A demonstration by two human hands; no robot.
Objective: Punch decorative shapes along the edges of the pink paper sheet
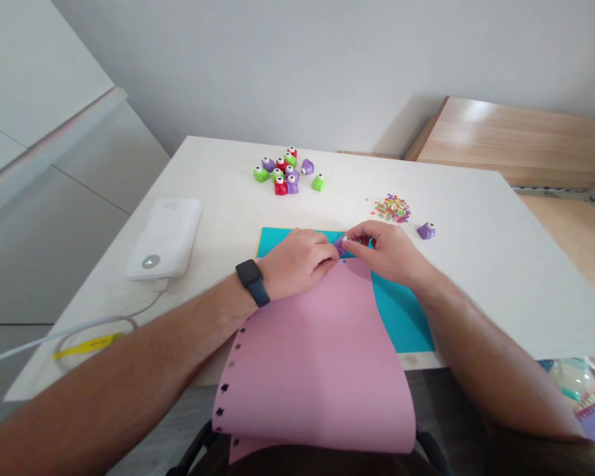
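Note:
A pink paper sheet point(317, 357) runs from the white table point(500, 277) toward me, with small punched holes along its left edge. It lies over a teal sheet point(401, 311). At the pink sheet's far edge both hands meet on a small purple paper punch point(342, 244). My left hand point(297, 261), with a dark watch on its wrist, is closed with its fingers pinching the sheet's edge by the punch. My right hand point(387, 251) is closed around the punch from the right.
A cluster of several green, red and purple punches point(286, 170) sits at the table's far side. A pile of coloured paper bits point(393, 208) and a lone purple punch point(426, 230) lie right of my hands. A white power bank point(166, 238) with cable lies left.

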